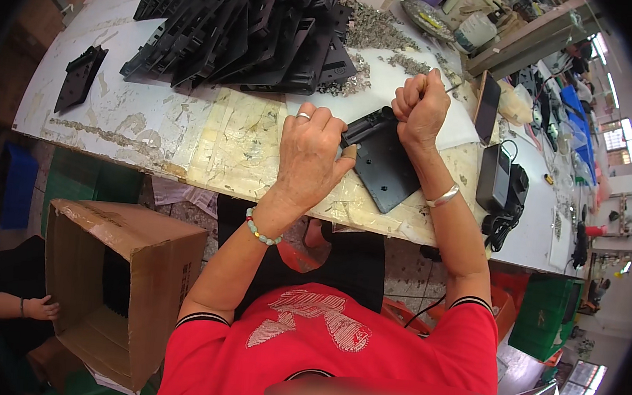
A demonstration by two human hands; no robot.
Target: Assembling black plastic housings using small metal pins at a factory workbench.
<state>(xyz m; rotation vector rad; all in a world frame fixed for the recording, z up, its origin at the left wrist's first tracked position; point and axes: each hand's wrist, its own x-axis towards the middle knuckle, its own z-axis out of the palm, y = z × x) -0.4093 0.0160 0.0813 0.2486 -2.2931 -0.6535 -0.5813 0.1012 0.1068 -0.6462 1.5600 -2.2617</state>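
A black plastic housing (389,170) lies tilted on the yellowed, taped part of the worktable, in front of me. My left hand (308,152) grips its left edge, fingers curled and the thumb against the ribbed end. Over the housing's far right corner is my right hand (421,109), closed in a fist. A thin dark tip sticks out beside that fist; the rest of what it holds is hidden by the fingers. Beyond my hands lie many small metal pieces (377,28), loosely heaped on a white sheet.
Stacked black plastic housings (240,35) fill the far left, with a single one (82,79) farther left. On the right are a phone (486,105) and a black power adapter (494,178) with cable. Below left, another person's hand (41,308) touches an open cardboard box (165,275).
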